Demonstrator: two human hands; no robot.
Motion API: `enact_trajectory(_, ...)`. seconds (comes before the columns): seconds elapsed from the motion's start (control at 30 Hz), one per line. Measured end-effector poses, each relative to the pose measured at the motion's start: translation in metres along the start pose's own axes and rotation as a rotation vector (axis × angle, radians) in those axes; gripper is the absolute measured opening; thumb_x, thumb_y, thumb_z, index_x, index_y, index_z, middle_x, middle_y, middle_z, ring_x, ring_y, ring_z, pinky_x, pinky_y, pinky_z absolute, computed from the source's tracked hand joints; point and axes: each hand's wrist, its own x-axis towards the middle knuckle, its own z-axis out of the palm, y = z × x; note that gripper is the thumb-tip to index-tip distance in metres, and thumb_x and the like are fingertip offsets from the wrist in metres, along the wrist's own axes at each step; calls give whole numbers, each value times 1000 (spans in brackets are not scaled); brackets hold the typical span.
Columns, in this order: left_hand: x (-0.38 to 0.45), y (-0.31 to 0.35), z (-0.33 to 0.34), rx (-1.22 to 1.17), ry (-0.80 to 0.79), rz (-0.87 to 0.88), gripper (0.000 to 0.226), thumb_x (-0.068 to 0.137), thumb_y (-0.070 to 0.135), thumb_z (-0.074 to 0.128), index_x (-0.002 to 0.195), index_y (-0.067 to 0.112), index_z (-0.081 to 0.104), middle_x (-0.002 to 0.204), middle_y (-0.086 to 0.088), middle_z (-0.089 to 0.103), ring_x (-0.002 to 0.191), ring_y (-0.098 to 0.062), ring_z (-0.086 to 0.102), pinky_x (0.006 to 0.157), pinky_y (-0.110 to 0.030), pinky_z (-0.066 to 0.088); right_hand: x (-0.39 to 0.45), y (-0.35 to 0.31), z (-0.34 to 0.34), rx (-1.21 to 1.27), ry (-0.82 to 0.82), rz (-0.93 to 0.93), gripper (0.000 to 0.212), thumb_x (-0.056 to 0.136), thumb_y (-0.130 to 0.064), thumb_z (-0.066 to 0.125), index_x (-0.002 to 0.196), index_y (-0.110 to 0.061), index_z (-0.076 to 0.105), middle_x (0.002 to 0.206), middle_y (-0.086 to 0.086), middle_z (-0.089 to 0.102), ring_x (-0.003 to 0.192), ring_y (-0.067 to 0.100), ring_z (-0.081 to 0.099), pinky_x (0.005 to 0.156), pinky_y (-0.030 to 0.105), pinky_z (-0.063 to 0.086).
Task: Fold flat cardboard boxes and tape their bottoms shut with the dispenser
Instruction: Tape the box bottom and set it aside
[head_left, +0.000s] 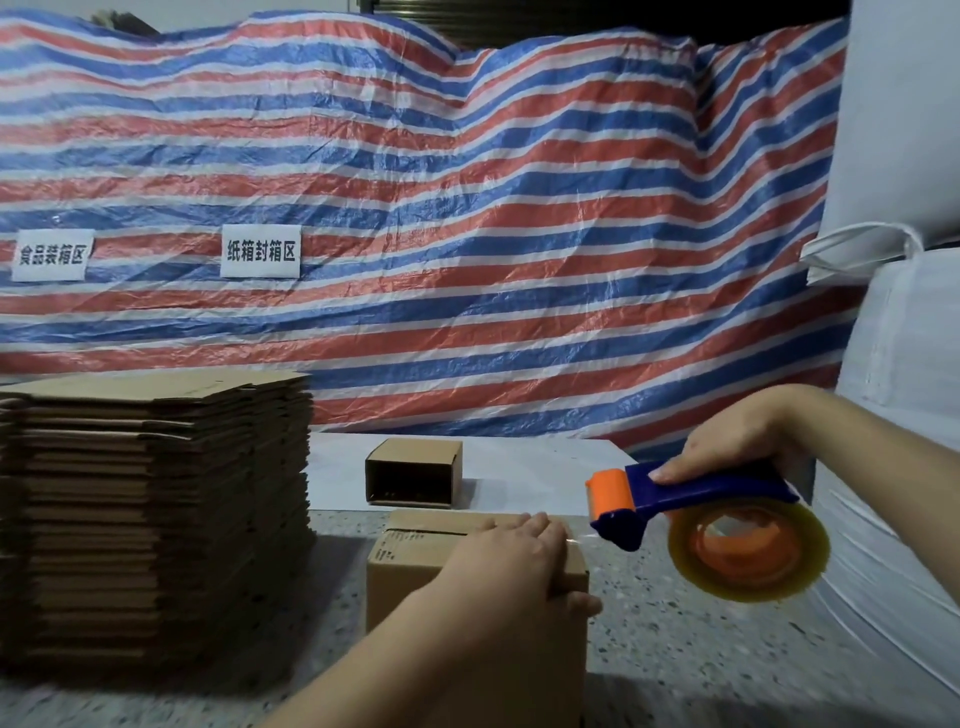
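Folded box (415, 587): stood near the front edge of the speckled worktop (701, 649), middle of its width, flaps closed on top.
Left hand (514, 558): laid flat over the box top, fingers straight and together, thumb down the right side.
Right hand (737, 441): curled around the handle of the blue-and-orange tape dispenser (701, 519), held in the air just right of the box.
Tape: a thin clear strip is seen from dispenser to box top.
Flat box stack (156, 519): piled at the left edge.
Small open box (413, 473): lying on its side on a white sheet (519, 467) towards the back edge.
Striped tarpaulin (467, 234): hung behind, two printed labels (260, 251) attached.
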Motion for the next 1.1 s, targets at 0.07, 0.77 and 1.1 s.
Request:
enact_trajectory(0.07,-1,-2,2,-4,18,6,78,93,65,42,153,17,26,160,-6,29,147,-23,25,121,-44,21,-10,1,-7,-33,10,15,83,62,-74,74,119,-14,66,97,3,77,82,14,73,73,25,57)
enact_trajectory(0.77,1,-3,12,28,103,38,74,93,67,39,151,21,30,157,-2,35,143,-22,33,116,-38,27,11,-26,81,-834,264,270,46,83,-62,69,93,-18,61,79,-3,65,63,17,58,74,30,52)
enact_trajectory(1.1,4,-3,13,26,113,44,74,94,67,39,155,27,22,159,-1,31,146,-21,28,119,-42,23,104,47,153,-317,843,93,61,85,-79,51,110,-26,67,108,-6,72,96,15,68,67,26,48)
